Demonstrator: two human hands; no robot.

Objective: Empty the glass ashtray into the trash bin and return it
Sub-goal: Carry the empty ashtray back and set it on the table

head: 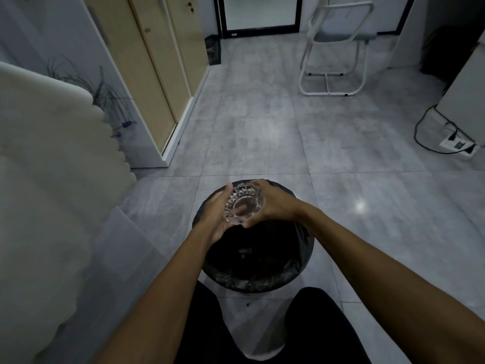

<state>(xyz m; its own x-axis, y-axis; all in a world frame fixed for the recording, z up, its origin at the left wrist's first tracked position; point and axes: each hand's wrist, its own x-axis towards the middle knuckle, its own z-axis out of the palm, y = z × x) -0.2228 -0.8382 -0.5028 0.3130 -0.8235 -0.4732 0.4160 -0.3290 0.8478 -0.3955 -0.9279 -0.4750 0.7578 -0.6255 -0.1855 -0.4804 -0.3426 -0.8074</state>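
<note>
A cut-glass ashtray (244, 206) is held over the far half of a round trash bin (288, 271) lined with a black bag. The ashtray is tipped so that its underside faces me. My left hand (215, 219) grips its left rim and my right hand (273, 203) grips its right rim, both hands above the bin's opening. A few scraps lie deep in the dark bag; I cannot tell what they are.
The bin stands on a grey tiled floor between my knees. A cream-covered piece of furniture (52, 166) fills the left. Wooden cabinet doors (157, 74) stand behind it. A white folding chair (338, 48) is at the back; a power strip with cables (459, 145) lies at right.
</note>
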